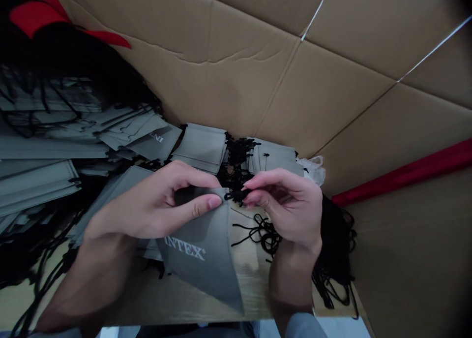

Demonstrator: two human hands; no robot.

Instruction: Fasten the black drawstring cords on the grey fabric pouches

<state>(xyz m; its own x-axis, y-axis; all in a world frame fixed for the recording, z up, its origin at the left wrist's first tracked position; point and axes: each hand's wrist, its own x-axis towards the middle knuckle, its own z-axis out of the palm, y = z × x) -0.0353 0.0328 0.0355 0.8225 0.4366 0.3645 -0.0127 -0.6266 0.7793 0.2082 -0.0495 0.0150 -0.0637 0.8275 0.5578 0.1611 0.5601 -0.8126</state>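
My left hand [173, 195] pinches the top corner of a grey fabric pouch [206, 274] printed INTEX, which hangs down over the table. Just right of it, the closed fingertips of my right hand [283, 205] grip a black cord [234, 195] looped at the pouch's corner. How the cord passes through the edge is too small to tell. Below my right hand, loose black cords [263, 234] lie in a tangle on the table. Behind both hands are a stack of grey pouches [202, 143] and another stack [276, 156], with black cord ends bunched between them.
Many grey pouches [47, 180] with black cords are heaped at the left. Cardboard walls [239, 82] rise at the back and right. A crumpled clear plastic bag [313, 169] sits by the wall, and a black bundle of cords [334, 244] lies at the table's right edge.
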